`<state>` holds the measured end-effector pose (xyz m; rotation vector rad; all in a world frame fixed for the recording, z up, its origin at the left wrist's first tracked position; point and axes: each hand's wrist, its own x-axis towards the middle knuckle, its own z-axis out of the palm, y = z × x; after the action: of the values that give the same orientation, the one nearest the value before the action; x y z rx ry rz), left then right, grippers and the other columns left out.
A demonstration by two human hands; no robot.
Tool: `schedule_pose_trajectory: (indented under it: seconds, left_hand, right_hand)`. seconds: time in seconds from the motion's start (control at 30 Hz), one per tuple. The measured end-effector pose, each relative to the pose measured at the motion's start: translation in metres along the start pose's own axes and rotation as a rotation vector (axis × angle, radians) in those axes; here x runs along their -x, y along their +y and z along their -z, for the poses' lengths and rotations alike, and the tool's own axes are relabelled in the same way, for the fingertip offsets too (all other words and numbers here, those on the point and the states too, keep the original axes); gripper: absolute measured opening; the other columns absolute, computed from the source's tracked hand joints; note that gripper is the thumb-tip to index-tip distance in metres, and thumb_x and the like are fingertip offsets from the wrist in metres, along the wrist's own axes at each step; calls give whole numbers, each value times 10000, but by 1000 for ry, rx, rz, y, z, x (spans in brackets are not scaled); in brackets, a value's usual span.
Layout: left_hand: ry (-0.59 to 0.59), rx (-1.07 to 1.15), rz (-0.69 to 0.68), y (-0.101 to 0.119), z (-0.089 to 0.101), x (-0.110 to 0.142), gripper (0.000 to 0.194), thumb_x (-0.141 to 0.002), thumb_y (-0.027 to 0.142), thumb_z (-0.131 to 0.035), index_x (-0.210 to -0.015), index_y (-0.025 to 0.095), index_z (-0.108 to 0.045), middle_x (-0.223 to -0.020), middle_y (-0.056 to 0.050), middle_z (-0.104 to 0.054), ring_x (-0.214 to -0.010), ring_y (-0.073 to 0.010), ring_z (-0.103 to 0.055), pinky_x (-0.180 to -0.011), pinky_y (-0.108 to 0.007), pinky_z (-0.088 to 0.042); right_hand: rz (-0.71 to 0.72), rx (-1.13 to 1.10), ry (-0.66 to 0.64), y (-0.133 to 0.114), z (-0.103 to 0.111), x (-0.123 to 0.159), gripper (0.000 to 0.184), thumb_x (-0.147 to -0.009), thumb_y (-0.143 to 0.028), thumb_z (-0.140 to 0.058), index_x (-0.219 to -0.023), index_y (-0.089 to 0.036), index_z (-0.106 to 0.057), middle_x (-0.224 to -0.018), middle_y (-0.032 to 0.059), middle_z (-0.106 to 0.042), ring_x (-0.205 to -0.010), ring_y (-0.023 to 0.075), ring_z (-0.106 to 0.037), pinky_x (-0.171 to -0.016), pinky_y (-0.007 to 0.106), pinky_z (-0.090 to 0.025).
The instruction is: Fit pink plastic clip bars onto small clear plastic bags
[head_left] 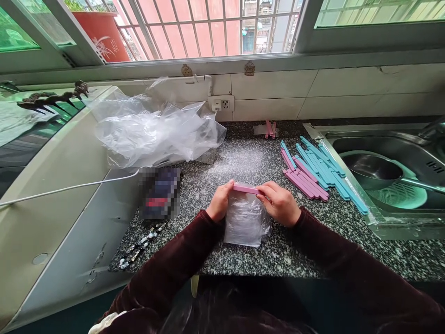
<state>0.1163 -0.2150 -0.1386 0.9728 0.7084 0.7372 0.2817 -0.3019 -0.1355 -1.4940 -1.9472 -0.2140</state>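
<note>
My left hand (219,202) pinches the left end of a pink bag sealing clip (245,188). At its other end, my right hand (282,204) has thumb and fingers closed on the clip. Right below it, between the hands, a stack of small clear plastic bags (243,227) lies near the counter's front edge; whether the clip is inside a bag, I cannot tell. To the right lie several loose pink clips (306,185) beside several blue clips (320,162). A small clear packet with pink clips (270,129) sits by the back wall.
Crumpled clear plastic sheeting (156,134) fills the back left of the speckled counter (222,260). A blurred dark phone-like object (160,192) and a beaded strand (141,246) lie left. At right, the sink (347,139) holds a pan (371,170) over a green strainer (399,197).
</note>
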Motion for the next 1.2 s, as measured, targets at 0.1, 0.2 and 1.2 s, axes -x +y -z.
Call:
schedule_pose_trajectory:
  seconds: [0.1, 0.2, 1.2]
  left_hand:
    - [15, 22, 5, -1, 0, 0, 420, -666, 523, -651, -629, 105, -662, -578, -35, -639, -536, -133, -532, -570, -255, -404]
    - [45, 20, -1, 0, 0, 0, 410, -682, 508, -648, -615, 104, -650, -577, -30, -632, -536, -126, -523, -574, -254, -400]
    - [53, 112, 6, -5, 2, -3, 419, -674, 515, -660, -580, 110, -603, -519, -5, -594, -500, -110, -525, -526, -234, -398]
  right_hand:
    - [13, -10, 8, 1, -1, 1, 163, -878, -193, -475, -930, -139, -620, -832, 84, -641, -737, 151, -615, -654, 256, -526]
    - [46, -13, 36, 2, -2, 1, 161, -875, -187, -482, -936, -132, -621, -834, 89, -643, -737, 152, -614, -657, 259, -534]
    - [75, -77, 101, 3, -5, 2, 171, -859, -167, -501, -965, -134, -632, -838, 98, -647, -733, 158, -622, -640, 261, -544]
